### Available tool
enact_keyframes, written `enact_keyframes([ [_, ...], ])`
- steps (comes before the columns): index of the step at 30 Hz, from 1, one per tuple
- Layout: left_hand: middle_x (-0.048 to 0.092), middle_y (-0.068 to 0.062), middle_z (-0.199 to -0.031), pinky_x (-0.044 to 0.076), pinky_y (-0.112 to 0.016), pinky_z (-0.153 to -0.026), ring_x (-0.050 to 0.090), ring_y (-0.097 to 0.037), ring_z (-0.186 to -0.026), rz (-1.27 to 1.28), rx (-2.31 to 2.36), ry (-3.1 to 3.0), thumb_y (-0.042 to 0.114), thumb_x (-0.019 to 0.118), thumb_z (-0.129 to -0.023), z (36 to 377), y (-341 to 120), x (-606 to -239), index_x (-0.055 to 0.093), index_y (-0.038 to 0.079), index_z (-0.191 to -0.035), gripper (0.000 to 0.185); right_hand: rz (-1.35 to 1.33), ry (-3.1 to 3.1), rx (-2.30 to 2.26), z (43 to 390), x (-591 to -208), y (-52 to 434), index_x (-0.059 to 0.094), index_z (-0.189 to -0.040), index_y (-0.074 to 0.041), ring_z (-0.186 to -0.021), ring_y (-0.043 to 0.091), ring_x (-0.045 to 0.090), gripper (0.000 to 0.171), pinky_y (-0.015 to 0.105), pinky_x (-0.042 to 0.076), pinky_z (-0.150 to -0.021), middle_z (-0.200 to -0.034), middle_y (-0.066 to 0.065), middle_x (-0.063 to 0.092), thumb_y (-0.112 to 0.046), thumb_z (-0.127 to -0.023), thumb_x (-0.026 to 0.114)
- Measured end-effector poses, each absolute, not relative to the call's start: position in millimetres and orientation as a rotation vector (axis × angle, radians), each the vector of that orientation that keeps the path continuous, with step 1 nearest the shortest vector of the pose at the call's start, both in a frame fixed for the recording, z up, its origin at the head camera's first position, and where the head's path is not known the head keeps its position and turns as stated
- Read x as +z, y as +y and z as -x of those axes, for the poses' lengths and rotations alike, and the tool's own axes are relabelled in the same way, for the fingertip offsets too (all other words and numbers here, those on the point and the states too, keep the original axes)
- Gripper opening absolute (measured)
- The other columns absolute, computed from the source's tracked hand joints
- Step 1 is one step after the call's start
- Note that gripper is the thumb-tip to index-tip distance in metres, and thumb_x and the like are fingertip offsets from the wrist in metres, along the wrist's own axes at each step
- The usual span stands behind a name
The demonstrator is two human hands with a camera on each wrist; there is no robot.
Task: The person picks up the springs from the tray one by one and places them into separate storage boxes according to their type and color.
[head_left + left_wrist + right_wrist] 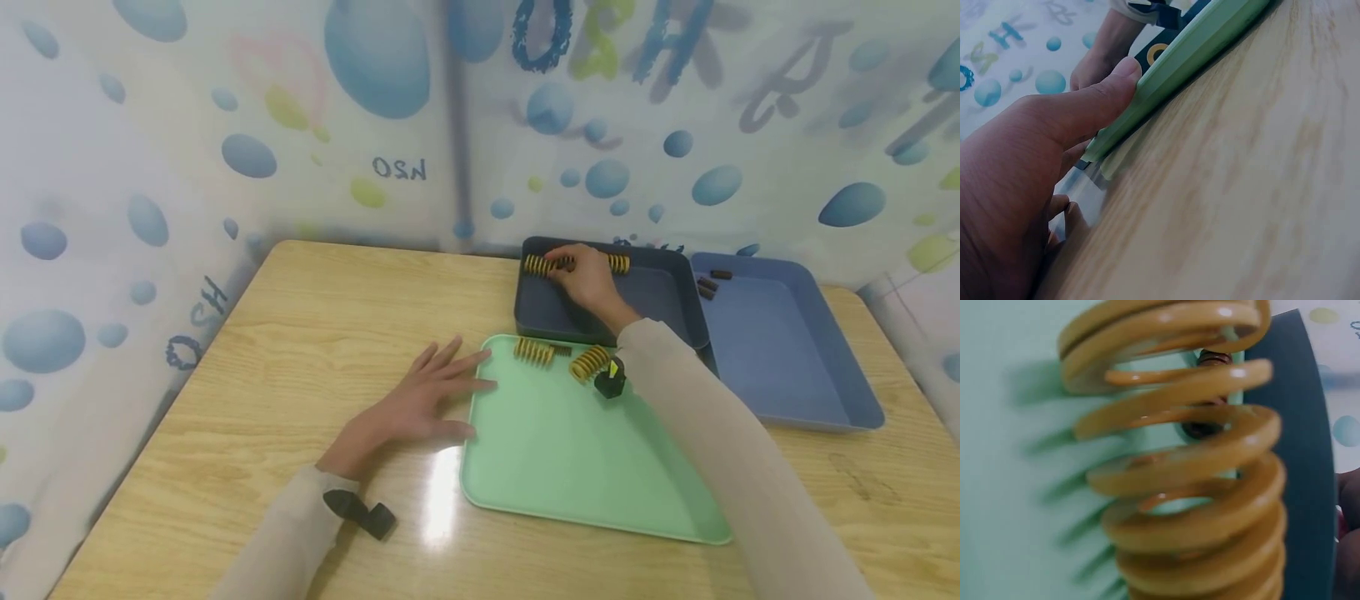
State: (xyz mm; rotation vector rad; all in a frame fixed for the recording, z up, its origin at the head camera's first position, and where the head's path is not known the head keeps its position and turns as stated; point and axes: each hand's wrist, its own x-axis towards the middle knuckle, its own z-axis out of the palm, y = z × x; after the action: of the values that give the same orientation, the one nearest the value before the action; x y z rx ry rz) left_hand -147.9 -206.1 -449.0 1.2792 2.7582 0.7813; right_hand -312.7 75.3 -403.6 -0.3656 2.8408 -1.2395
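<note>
The yellow spring [542,265] under the right hand [588,279] lies on its side at the far wall of the dark tray [678,302], with a second yellow coil [619,264] poking out on the other side of the hand. It looks like a thick-wired steel coil: I judge it stiff, fairly heavy for its bulk, unlikely to be hurt by a knock, and apt to roll because it is round. The smooth painted wire may slide under a light touch, so the surest hold would be across the middle of the barrel, thumb on one flank and fingers on the other.

The right hand's fingers are bent down over that spring (whether they actually pinch it, the head view does not settle). The left hand [420,404] lies flat and spread on the counter [300,333], its thumb [1100,100] pressed against the edge of the green tray [570,467], just left of the dark tray's near corner.

On the green tray, near the dark tray's front wall, lie two more springs [534,352] [1191,487] with a small brown one [560,350] between them.
</note>
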Motion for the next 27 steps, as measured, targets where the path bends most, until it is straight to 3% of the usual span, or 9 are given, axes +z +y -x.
enact_keyframes([
  [8, 0.026, -0.003, -0.156, 0.003, -0.062, -0.110, 0.007, -0.042, -0.142, -1.285, 0.771, 2.761, 0.058, 0.061, -0.085, 146.7, -205.3, -447.3, 0.053, 0.023, -0.138, 0.064, 0.362, 2.830, -1.246, 306.0, -391.7, 85.6, 0.068, -0.118, -0.015, -0.092, 0.024, 0.063, 0.026, 0.041, 0.052, -0.068, -0.118, 0.008, 0.063, -0.014, -0.092, 0.066],
  [18, 0.024, -0.001, -0.157, 0.001, -0.061, -0.110, 0.006, -0.041, -0.143, -1.281, 0.736, 2.776, 0.058, 0.062, -0.084, 148.2, -206.1, -447.9, 0.052, 0.024, -0.138, 0.064, 0.539, 2.796, -1.203, 284.1, -379.8, 101.9, 0.065, -0.121, -0.010, -0.096, 0.024, 0.064, 0.029, 0.043, 0.053, -0.077, -0.120, 0.010, 0.063, -0.016, -0.092, 0.065],
  [27, 0.025, -0.004, -0.156, 0.002, -0.063, -0.109, 0.007, -0.043, -0.142, -1.288, 0.767, 2.759, 0.061, 0.057, -0.086, 146.9, -204.9, -446.9, 0.053, 0.023, -0.138, 0.065, 0.598, 2.729, -1.251, 252.9, -363.2, 111.7, 0.065, -0.120, -0.014, -0.089, 0.018, 0.064, 0.032, 0.040, 0.051, -0.074, -0.112, 0.003, 0.066, -0.026, -0.092, 0.067],
])
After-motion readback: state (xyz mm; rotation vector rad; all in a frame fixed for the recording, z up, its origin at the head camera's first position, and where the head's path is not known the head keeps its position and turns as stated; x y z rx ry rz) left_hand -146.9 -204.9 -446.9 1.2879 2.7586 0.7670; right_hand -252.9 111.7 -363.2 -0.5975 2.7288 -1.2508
